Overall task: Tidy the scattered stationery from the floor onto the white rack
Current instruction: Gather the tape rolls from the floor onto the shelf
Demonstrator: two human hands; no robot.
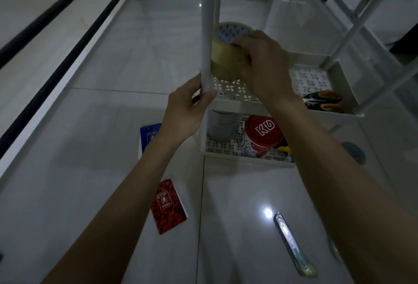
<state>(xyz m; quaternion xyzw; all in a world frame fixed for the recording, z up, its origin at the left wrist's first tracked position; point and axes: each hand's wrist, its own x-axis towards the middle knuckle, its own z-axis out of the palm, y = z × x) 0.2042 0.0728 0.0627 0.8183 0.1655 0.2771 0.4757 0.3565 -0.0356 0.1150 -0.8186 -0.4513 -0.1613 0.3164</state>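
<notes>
A person's right hand (260,62) grips a roll of clear packing tape (226,53) on the upper tray of the white rack (237,102), fingers curled over the roll's near side and hiding part of it. The left hand (187,111) grasps the rack's near-left upright post (209,35), which cuts off the tape's left edge. At 3 o'clock from the tape, orange-handled scissors (325,102) lie in the same tray. On the lower tray stands a red-lidded can (261,136), beside a grey cylinder (220,125) hard to identify under the shelf. On the tiled floor (90,170), a blue notepad (148,135) at 8 o'clock is partly hidden by the left forearm; a red notepad (168,206) and a utility knife (294,245) lie nearer the camera.
</notes>
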